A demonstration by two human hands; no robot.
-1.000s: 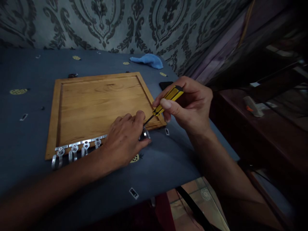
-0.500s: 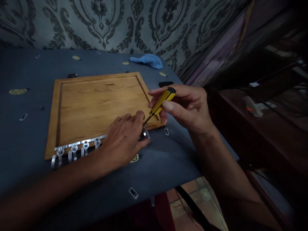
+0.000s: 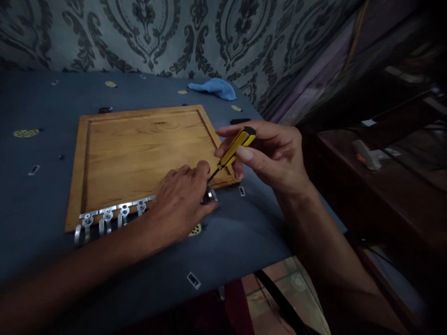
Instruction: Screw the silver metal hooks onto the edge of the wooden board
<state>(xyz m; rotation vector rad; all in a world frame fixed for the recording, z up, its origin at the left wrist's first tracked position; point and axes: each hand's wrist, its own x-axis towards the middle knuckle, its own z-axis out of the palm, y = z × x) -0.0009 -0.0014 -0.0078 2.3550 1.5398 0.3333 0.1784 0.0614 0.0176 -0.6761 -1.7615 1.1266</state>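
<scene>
Head view: pinching a yellow-and-black screwdriver (image 3: 236, 147) right of centre in right hand (image 3: 274, 153); clasping a metal hook rail (image 3: 125, 206) near centre with left hand (image 3: 179, 200), along a wooden panel (image 3: 150, 153)'s near edge; leaving room on pineapple-print cloth (image 3: 226, 246) toward lower centre.

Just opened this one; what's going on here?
A person's right hand holds a yellow-and-black screwdriver, pointing down toward the right end of a metal hook rail. The left hand lies across that rail, thumb by the end hook. The rail runs along the near edge of a wooden panel. The screwdriver's tip is hidden.
</scene>
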